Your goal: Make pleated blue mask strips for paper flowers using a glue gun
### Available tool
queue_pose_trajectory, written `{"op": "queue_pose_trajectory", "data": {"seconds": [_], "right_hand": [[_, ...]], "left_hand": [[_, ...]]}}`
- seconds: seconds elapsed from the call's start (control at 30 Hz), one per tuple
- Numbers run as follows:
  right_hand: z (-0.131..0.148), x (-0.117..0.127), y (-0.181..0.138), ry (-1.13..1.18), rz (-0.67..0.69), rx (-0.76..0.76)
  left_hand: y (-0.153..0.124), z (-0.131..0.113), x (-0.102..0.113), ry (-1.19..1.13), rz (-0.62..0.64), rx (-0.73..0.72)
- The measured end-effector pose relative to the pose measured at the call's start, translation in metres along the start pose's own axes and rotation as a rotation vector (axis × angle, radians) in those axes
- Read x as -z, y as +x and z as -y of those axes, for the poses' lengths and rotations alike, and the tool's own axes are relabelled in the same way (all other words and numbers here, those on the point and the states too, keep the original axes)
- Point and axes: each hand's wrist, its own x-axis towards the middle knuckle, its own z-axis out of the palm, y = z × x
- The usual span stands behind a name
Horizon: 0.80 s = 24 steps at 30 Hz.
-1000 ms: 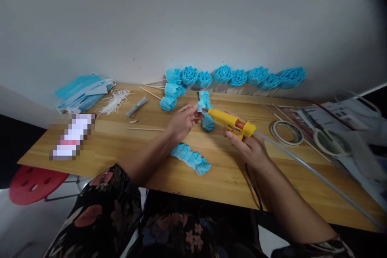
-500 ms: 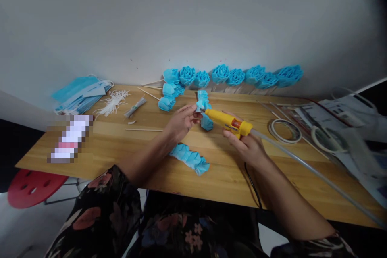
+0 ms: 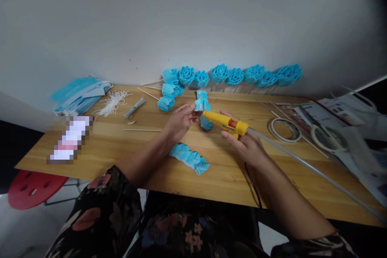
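My left hand (image 3: 181,120) is closed, pinching the edge of a pleated blue strip (image 3: 202,100) above the table. In my right hand (image 3: 248,145) is a yellow hot glue gun (image 3: 223,122), its nozzle at the strip beside my left fingertips. A long clear glue stick (image 3: 290,153) sticks out of the gun's back, and a black cord hangs below. The strip's lower end shows under the gun; the part between is hidden. Nearer to me, a second pleated blue strip (image 3: 190,158) lies flat on the wood.
Several blue flowers (image 3: 235,76) line the wall, some on thin sticks. Blue face masks (image 3: 80,96), white elastic loops (image 3: 113,102) and a pixelated phone-like object (image 3: 71,139) are at left. Tape rolls (image 3: 284,130) and papers (image 3: 329,109) lie at right. A thin stick (image 3: 142,130) lies left of centre.
The glue gun and my right hand have shifted slightly left and down, with the nozzle still close to the strip. My left hand keeps its pinch in nearly the same place.
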Motion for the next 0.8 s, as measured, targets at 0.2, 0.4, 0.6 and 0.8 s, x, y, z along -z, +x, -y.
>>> {"op": "queue_pose_trajectory", "data": {"seconds": [0.2, 0.4, 0.6, 0.8], "right_hand": [[-0.004, 0.010, 0.000, 0.371, -0.064, -0.093], [-0.015, 0.033, 0.012, 0.571, -0.311, -0.281], [-0.046, 0.052, 0.019, 0.067, -0.098, -0.591], [-0.049, 0.052, 0.020, -0.574, 0.008, -0.718]], "left_hand": [[0.004, -0.001, 0.006, 0.025, -0.022, -0.047], [0.004, -0.001, 0.006, 0.013, -0.026, -0.032], [0.001, 0.001, 0.004, 0.158, 0.031, -0.038], [-0.002, 0.003, 0.003, 0.221, 0.131, -0.047]]}}
